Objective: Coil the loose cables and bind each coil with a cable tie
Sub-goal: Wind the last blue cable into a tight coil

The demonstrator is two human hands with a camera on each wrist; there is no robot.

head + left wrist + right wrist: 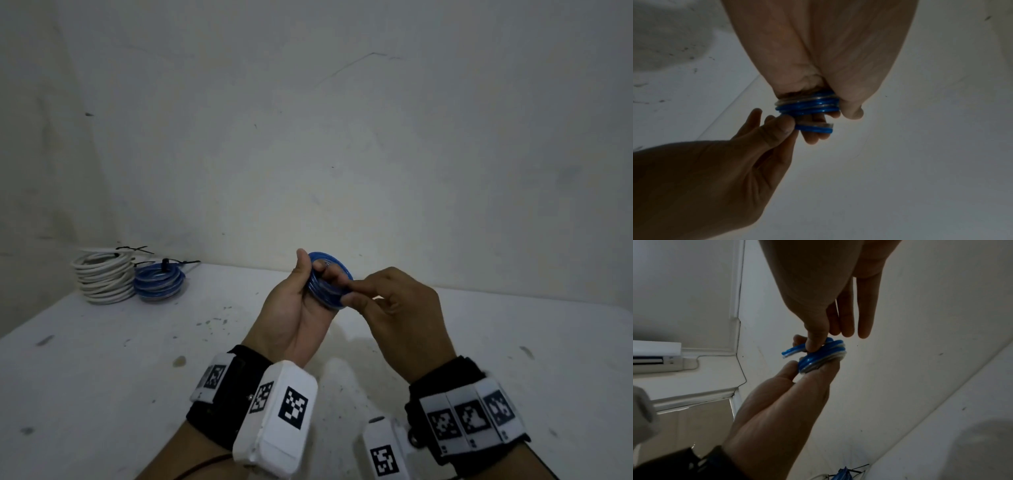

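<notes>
My left hand (297,308) gripped blue coil (328,286) above worktop (102,359) middle, fingers through its centre so turns stayed stacked. My right hand (394,308) pinched loose cable end (792,351) against coil. Two tied coils (130,277) sat at far-left corner, out of way.

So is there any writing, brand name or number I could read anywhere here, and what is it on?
No readable words, brands or numbers in any view.
Wrist bands: black-and-white square code patterns only, no letters.
Wall unit: small marks, too blurred to read.
Blue cable coil and white cable coil: no print visible.
</notes>
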